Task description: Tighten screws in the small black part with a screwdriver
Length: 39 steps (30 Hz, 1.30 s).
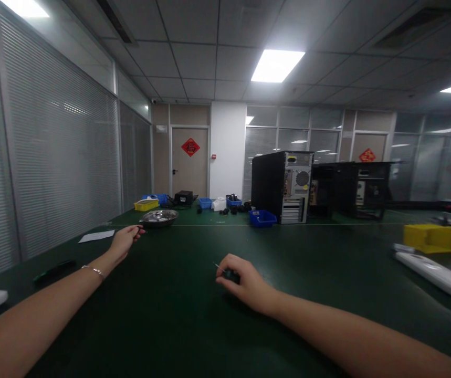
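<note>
A round metal dish (159,217) stands on the green table (162,315), with small things in it that are too small to name. Just left of its near rim is my left hand (125,242), fingers pinched together; what they hold, if anything, cannot be made out. My right hand (244,281) rests low over the middle of the table, its fingers curled round a small dark-handled screwdriver (231,275) whose thin tip points left. A white sheet of paper (96,237) lies left of my left hand.
A black computer case (271,181) stands at the back, beside a blue bin (262,218). Further right are more dark cases (363,186), a yellow bin (429,238) and a long white object (438,274). A dark green object (54,272) lies at left.
</note>
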Each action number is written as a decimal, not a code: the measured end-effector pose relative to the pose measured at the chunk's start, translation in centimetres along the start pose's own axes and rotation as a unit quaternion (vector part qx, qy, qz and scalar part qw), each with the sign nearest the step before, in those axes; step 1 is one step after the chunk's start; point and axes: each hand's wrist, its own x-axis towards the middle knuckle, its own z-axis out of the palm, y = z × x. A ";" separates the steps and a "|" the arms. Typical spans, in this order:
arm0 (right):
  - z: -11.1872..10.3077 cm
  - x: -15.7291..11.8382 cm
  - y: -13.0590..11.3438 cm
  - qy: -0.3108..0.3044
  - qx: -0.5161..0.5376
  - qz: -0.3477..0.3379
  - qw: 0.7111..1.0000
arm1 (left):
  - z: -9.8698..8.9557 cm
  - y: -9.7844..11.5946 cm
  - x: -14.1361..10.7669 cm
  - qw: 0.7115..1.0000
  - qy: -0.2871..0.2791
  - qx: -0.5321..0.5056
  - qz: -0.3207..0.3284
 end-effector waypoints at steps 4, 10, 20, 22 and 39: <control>-0.2 0.3 1.4 -0.009 0.091 0.126 0.988 | 3.0 0.5 -2.2 0.994 -0.092 0.022 0.053; 0.0 0.3 1.6 -0.008 0.192 0.154 0.969 | 7.8 4.6 -9.9 0.919 -0.376 0.029 0.116; 0.4 0.4 1.1 -0.029 0.171 0.099 0.980 | 8.7 6.3 -15.1 0.853 -0.518 0.003 0.059; 0.3 0.4 1.1 -0.040 0.167 0.101 0.980 | 8.4 6.8 -15.2 0.836 -0.544 0.006 0.072; -0.1 0.2 0.0 -0.040 0.095 0.096 0.990 | 8.7 6.1 -15.1 0.861 -0.502 -0.001 0.083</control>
